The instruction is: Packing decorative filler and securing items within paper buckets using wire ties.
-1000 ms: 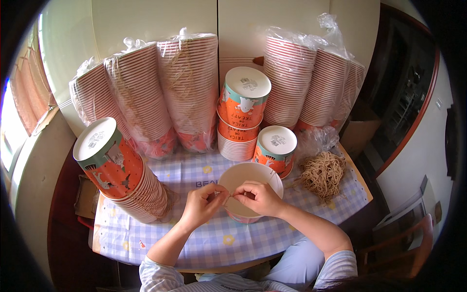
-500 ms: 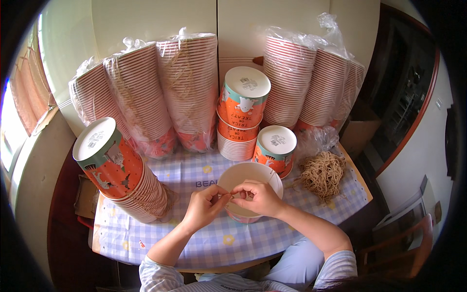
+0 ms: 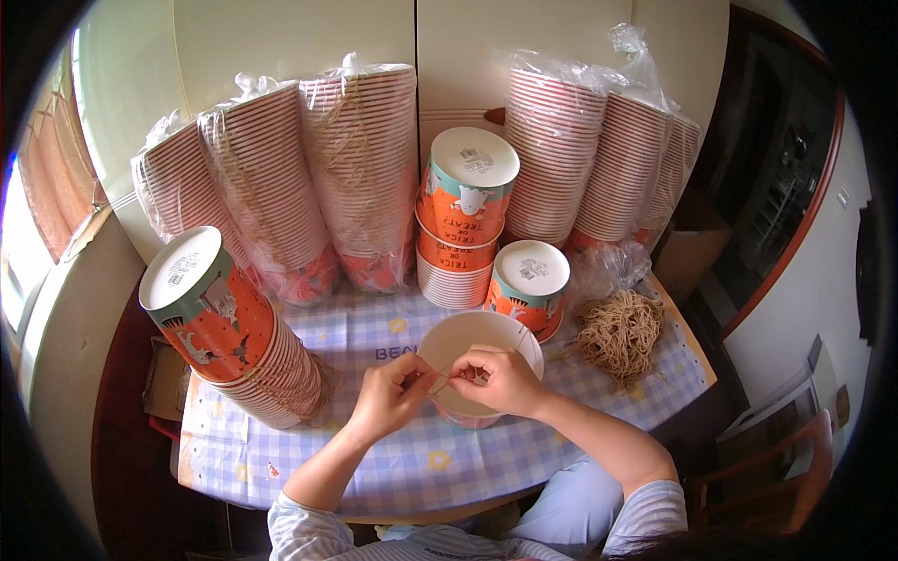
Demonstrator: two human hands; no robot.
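Little has shifted in the past second: your left hand [image 3: 391,400] and right hand [image 3: 499,379] stay pinched together at the near rim of the open paper cup [image 3: 480,348], the fingertips only drawn a touch closer. The cup stands upright on the checked tablecloth [image 3: 374,467], in front of you at the table's middle. Both sets of fingers are nearly closed on something thin at the rim (apparently a length of string, too small to be sure). You seem to be mid-way through fixing it there; the next move likely calls for a fine, steady pinch. Just right lies a tangled bundle of tan string [image 3: 618,332]. Behind stand lidded orange cups [image 3: 467,210], and glossy plastic-wrapped sleeves of ribbed cups [image 3: 360,173].
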